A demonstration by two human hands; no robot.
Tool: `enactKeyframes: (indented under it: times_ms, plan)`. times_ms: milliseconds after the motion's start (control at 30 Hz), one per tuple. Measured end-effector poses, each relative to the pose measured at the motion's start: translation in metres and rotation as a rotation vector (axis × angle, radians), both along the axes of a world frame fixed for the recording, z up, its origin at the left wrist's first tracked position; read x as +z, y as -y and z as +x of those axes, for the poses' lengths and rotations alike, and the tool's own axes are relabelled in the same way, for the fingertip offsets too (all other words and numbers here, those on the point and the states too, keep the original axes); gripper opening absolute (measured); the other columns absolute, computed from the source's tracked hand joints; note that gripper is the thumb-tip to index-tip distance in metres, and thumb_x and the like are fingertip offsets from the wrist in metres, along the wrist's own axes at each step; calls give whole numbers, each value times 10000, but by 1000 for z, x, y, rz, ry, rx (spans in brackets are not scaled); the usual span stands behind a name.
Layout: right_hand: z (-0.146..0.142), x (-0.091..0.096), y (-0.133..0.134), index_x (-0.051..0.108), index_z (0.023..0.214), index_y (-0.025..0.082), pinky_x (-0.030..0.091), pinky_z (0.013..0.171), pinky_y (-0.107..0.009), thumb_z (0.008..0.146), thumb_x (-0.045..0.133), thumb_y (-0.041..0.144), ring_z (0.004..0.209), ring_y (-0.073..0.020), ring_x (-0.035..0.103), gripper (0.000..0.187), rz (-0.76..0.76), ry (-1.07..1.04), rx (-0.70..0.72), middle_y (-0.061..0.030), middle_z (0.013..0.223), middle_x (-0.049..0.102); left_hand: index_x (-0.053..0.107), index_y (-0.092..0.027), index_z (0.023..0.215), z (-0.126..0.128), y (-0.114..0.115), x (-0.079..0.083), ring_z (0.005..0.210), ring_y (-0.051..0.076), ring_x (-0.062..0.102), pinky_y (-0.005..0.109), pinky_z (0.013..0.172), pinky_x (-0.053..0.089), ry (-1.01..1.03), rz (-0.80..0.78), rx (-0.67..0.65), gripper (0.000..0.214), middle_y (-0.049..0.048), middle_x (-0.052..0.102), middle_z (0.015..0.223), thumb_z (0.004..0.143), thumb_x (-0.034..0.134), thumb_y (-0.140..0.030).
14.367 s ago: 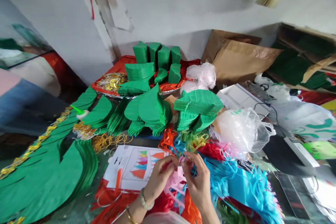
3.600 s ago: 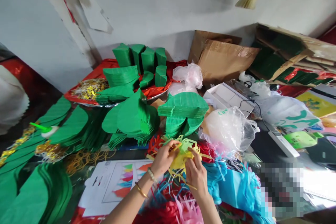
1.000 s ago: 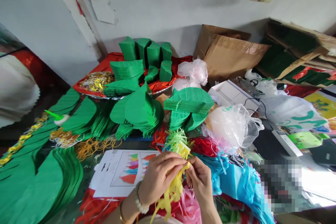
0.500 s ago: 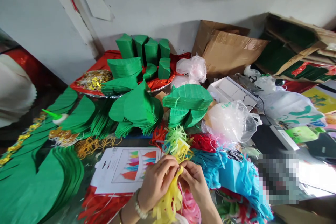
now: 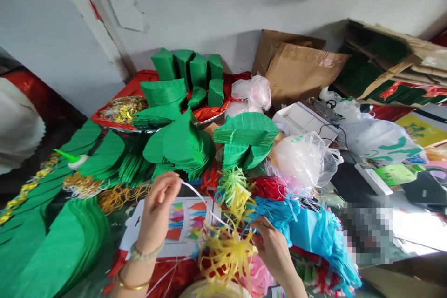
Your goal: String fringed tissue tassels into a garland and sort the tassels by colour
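Head view: looking forward and down across a crowded worktop [image 5: 120, 228], with a white wall beyond.

Left hand [image 5: 158, 209]: raised over the printed sheet, left of centre; the grip is closed, thumb and fingers pinching a white cord [image 5: 204, 202].

Right hand [image 5: 273, 247]: low, right of centre, fingers partly curled and just beside the yellow paper fringe [image 5: 225, 256]; the grip is part open, and I cannot tell whether it has hold of anything.

Cord: runs from the left hand down and to the right, toward the yellow paper fringe.

Fringe: a loose bunch of yellow strips between the hands at bottom centre; a lime-and-yellow tassel [image 5: 234, 191] sits just above it.

Near the hands: a printed sheet [image 5: 206, 249] showing coloured pennants lies under the left hand; blue fringe [image 5: 314, 230] lies to the right, red fringe [image 5: 270, 188] above it.

Further up: stacks of green paper shapes [image 5: 181, 144], a clear plastic bag [image 5: 303, 160], and a cardboard box [image 5: 300, 67].
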State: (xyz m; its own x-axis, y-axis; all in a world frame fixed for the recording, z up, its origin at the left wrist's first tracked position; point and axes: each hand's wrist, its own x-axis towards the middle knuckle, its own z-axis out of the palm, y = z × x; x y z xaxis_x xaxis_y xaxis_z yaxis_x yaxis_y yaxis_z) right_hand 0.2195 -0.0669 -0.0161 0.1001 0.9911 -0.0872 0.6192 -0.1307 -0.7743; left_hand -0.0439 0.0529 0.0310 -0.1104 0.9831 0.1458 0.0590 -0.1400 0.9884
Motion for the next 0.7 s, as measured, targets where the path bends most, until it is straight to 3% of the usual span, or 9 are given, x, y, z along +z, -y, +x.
enactKeyframes:
  times_ms: [100,133,200,267,367,500,600,700]
  plan:
    - [-19,18,-4,586,1236,243,476,622,-256,884,513,260,728,-172,618,360,15,-279,-17,-86,1035,652,684,-230,824,21,13,11,914,177,583,265,806,474,-348,61,-443,107,35,599,1002,866,607,-292]
    - [-26,23,-7,527,1293,238,483,606,-255,907,514,320,720,-170,615,394,-9,-443,20,-79,986,655,687,-236,833,31,19,13,938,186,588,283,843,474,-418,74,-572,117,37,605,991,878,585,-273]
    - [-36,27,-13,510,1263,201,482,560,-245,912,534,438,665,-161,604,424,-66,-728,58,-52,842,644,679,-238,852,50,26,13,982,194,590,306,902,465,-475,100,-696,134,41,613,988,894,551,-242]
    - [-39,23,-17,578,1053,166,452,511,-222,891,560,502,573,-133,562,374,-73,-820,-12,-13,687,597,661,-227,861,67,25,5,997,194,598,302,912,464,-469,102,-723,128,42,629,991,901,539,-234]
    - [-31,13,-19,565,778,162,375,472,-194,896,557,490,491,-91,455,349,11,-642,-171,31,556,500,637,-222,934,92,5,-20,905,171,643,260,824,496,-506,62,-767,172,29,677,942,944,468,-249]
    - [-14,7,-18,568,720,162,312,471,-193,900,541,437,509,-87,401,330,103,-409,-203,30,575,482,650,-237,1060,129,-38,-67,842,207,681,305,796,504,-904,30,-702,263,61,714,954,919,446,-146]
    - [-7,8,-19,564,714,162,293,474,-196,902,542,394,514,-85,380,299,74,-390,-183,30,582,472,623,-165,1172,145,-64,-94,796,254,693,388,768,510,-999,-31,-584,402,187,663,1135,855,418,-30]
    - [-4,7,-22,555,718,164,287,476,-197,906,532,375,512,-85,363,283,42,-409,-180,35,573,454,645,-128,1097,138,-76,-106,791,269,694,402,751,517,-1013,-75,-499,382,204,668,1098,807,435,4]
